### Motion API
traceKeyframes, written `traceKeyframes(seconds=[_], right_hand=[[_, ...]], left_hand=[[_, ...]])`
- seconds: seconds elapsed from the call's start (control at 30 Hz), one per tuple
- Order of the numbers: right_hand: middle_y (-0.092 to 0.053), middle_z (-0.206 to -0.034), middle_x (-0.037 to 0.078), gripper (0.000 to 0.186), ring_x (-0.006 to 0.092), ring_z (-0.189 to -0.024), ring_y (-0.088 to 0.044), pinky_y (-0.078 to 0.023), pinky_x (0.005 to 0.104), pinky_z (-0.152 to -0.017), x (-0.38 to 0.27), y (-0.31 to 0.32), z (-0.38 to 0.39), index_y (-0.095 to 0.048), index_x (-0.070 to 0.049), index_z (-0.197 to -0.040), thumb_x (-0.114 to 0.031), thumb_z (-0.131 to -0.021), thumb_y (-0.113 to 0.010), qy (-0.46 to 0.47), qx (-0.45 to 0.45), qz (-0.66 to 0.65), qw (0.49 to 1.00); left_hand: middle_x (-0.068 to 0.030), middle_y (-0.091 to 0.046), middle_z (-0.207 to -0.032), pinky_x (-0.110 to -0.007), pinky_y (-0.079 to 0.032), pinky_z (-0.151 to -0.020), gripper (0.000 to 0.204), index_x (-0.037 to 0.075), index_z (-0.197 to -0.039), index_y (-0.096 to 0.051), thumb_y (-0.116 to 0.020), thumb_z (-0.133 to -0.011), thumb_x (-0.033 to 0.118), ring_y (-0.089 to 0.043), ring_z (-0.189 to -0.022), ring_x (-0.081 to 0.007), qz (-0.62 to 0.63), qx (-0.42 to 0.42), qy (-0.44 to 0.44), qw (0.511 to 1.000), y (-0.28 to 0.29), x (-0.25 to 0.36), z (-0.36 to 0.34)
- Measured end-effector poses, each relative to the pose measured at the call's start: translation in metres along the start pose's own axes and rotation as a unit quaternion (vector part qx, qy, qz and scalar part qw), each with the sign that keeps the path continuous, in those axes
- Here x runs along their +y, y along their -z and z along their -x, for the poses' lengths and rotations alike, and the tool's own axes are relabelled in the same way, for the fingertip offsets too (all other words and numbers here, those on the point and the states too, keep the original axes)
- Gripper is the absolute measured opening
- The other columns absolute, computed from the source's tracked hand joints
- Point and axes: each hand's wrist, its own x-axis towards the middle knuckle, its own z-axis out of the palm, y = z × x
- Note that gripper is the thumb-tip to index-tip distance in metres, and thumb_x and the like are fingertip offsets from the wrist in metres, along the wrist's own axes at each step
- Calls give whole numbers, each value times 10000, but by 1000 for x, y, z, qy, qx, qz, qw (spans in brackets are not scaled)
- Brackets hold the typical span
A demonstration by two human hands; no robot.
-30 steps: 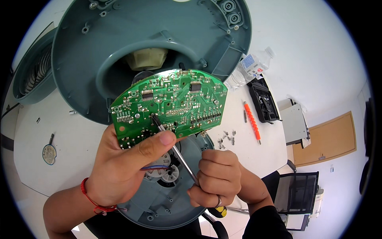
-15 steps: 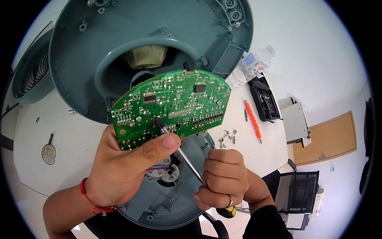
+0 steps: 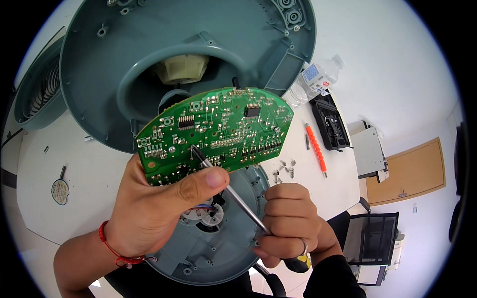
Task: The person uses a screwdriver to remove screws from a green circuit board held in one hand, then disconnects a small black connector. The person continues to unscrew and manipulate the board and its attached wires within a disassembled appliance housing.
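My left hand (image 3: pixel 159 208) grips the lower left part of a green circuit board (image 3: pixel 223 126), thumb across its front and the other fingers hidden behind. The soldered side, with two black chips, faces me. In my right hand (image 3: pixel 290 223) is a screwdriver (image 3: pixel 238 201), its yellow and black handle showing below the fist. Its shaft slants up to the left past my left thumb, and the tip touches or nearly touches the board left of its middle. Below the board lies a round grey-green housing (image 3: pixel 189 263) with a motor-like part and coloured wires.
A large grey-green shell (image 3: pixel 149 30) with an oval opening stands behind the board. To the right are a clear plastic bottle (image 3: pixel 318 79), a black tool case (image 3: pixel 330 121), an orange flexible shaft (image 3: pixel 315 149) and several screws (image 3: pixel 285 169). A round tag (image 3: pixel 60 191) lies at left.
My right hand has shifted slightly to the right along with the screwdriver handle. The board has tilted a little, while the screwdriver tip stays at about the same spot.
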Motion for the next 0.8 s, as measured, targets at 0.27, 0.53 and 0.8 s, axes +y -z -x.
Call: traceKeyframes(seconds=[0.27,0.53,0.8], right_hand=[[-366,-573,21,132,193,-454,-349,-314,333,-449,-7,2,-5,-555,-15,-761,-45,-890,-559,-77,28,-64,995],[-371,-600,18,55,181,-476,-356,-308,321,-461,-6,4,-2,-551,-16,-719,18,-762,-561,-10,-49,-3,999],[-478,-606,8,110,178,-508,-489,-386,307,-480,-15,8,1,-559,-70,-842,-97,-781,-647,34,-162,150,975]], left_hand=[[-90,-677,-1186,-344,-495,-953,431,13,-1283,-601,-742,-875,9,-627,-1084,-171,34,35,-9,999,-5,-1,0],[-169,-604,-1337,-489,-466,-1101,530,11,-1401,-498,-701,-914,66,-597,-1241,-296,-40,8,4,999,0,1,2],[-163,-606,-1335,-479,-483,-1093,494,20,-1396,-511,-674,-930,48,-595,-1247,-296,-25,-1,-7,1000,1,-1,1]])
